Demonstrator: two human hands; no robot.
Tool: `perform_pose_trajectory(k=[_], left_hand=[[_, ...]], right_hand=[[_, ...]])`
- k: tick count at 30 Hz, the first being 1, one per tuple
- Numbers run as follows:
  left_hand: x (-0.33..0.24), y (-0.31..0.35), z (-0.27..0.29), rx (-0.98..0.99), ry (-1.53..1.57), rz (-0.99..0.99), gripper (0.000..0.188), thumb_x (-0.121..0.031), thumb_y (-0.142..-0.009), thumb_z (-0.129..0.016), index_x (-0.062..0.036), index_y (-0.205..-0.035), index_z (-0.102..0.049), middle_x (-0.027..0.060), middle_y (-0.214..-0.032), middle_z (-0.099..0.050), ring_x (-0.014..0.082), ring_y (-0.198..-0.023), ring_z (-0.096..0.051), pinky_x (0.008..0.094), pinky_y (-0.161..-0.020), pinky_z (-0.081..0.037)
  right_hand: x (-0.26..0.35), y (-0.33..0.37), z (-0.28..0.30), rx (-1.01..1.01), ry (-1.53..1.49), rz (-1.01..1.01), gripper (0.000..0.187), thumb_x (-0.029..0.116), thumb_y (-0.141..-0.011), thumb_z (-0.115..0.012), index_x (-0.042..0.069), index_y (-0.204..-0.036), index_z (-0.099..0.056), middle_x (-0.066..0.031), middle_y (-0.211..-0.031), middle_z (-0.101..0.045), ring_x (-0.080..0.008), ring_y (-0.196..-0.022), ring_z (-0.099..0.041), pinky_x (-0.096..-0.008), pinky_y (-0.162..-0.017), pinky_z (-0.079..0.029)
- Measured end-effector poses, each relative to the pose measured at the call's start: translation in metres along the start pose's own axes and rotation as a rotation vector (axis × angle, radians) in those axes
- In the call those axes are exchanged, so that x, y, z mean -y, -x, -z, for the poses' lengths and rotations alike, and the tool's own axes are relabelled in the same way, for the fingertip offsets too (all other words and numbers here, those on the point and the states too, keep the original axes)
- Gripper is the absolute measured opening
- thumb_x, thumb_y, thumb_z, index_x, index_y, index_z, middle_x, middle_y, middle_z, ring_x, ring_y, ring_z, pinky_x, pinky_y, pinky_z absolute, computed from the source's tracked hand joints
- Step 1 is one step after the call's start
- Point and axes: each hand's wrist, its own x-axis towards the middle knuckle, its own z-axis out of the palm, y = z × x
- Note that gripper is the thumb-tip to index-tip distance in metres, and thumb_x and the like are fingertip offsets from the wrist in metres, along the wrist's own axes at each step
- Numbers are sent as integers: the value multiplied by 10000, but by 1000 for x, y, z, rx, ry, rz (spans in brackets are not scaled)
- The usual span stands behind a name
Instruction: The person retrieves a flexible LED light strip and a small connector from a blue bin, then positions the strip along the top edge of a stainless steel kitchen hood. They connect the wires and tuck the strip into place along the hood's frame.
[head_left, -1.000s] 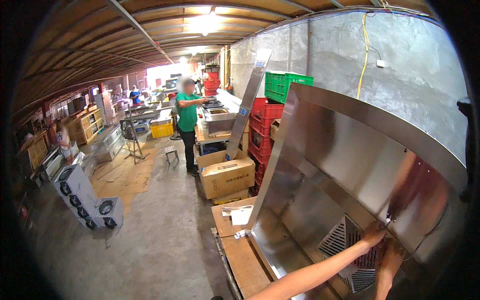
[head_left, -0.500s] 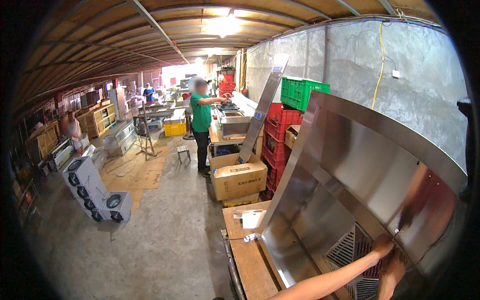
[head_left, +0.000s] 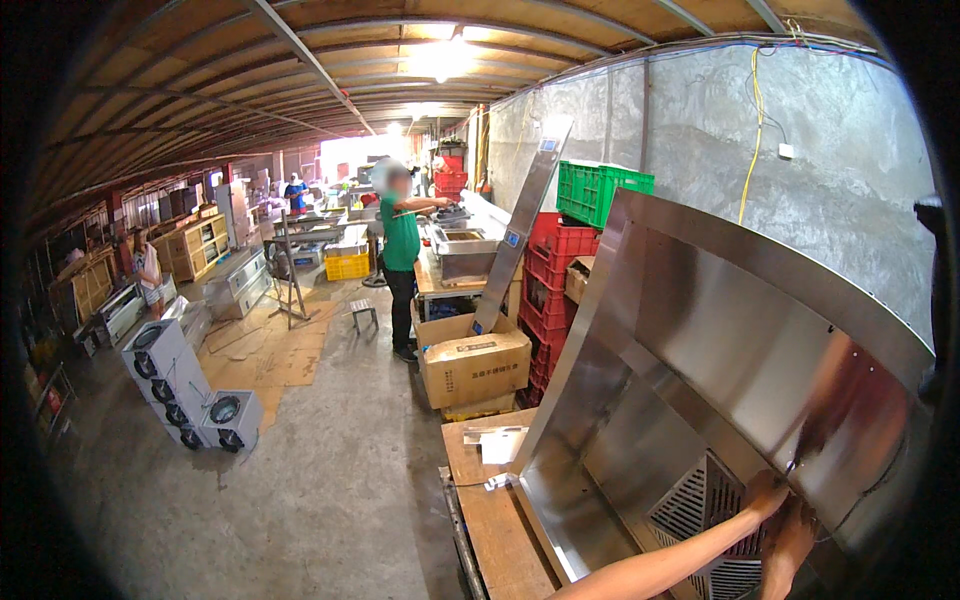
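Observation:
A large stainless steel hood (head_left: pixel 690 400) stands tilted on a wooden workbench (head_left: pixel 500 535), its hollow side toward me. Slotted metal vents (head_left: pixel 690 500) are set into its lower part. Both my hands are at a metal edge just above and right of these vents. My left hand (head_left: pixel 764 495) has its fingers bent and closed at a small hole in the panel. Close beside it and slightly lower, my right hand (head_left: pixel 793 530) is closed too. Whatever sits between the fingers is too small and too covered to name. A thin dark cable (head_left: pixel 880 485) curves along the panel to the right.
White papers (head_left: pixel 500 443) lie on the bench's far end. Beyond are a cardboard box (head_left: pixel 475 368), stacked red crates (head_left: pixel 548 290) and a green crate (head_left: pixel 600 192). A person in a green shirt (head_left: pixel 402 235) works farther off. White fan units (head_left: pixel 165 385) stand on the floor at left.
My hands stay at the same panel edge, with only small finger movements. The view has shifted slightly. The person in green has lowered their head and changed arm position.

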Motion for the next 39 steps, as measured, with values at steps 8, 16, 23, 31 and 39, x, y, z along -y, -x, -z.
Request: perform_pose_trajectory(k=[8, 16, 23, 31, 39], left_hand=[[-18, 2, 13, 214, -160, 4, 393, -381, -856, -728, -28, -1013, -799, 235, -1052, -737, 427, -1011, -699, 514, -883, -539], [11, -4, -8, 121, -35, -52, 378, -355, -890, -714, 15, -918, -787, 204, -845, -735, 385, -825, -716, 482, -770, -545], [5, -26, -9, -19, -156, -131, 506, -457, -970, -630, 14, -844, -764, 212, -733, -722, 376, -685, -734, 531, -658, -545], [-25, -3, 4, 5, 163, -17, 437, -384, -1025, -693, 35, -912, -743, 87, -718, -711, 219, -657, -677, 425, -647, -525], [-41, -6, 13, 361, 296, 339, 394, -309, -1017, -683, 34, -831, -728, 93, -741, -709, 153, -638, -625, 388, -580, -477]], right_hand=[[-10, 1, -6, 66, 96, -110, 450, 254, -949, -644, 4, -1322, -629, -259, -1275, -683, -469, -1190, -624, -574, -1073, -446], [-3, -6, 13, 198, 83, -115, 506, 273, -928, -687, 11, -1357, -630, -240, -1321, -685, -450, -1241, -613, -560, -1090, -449], [0, -15, 10, 1, 84, -48, 429, 298, -878, -759, 67, -1223, -650, -189, -1149, -703, -436, -1130, -629, -567, -1006, -468], [-5, -39, -10, 46, 91, -50, 296, 314, -934, -707, 59, -1046, -605, -163, -1002, -711, -405, -994, -678, -584, -910, -485], [-55, 4, -14, -196, 469, 106, 494, 318, -814, -824, 65, -1206, -662, -147, -1085, -737, -343, -1050, -704, -565, -1155, -424]])
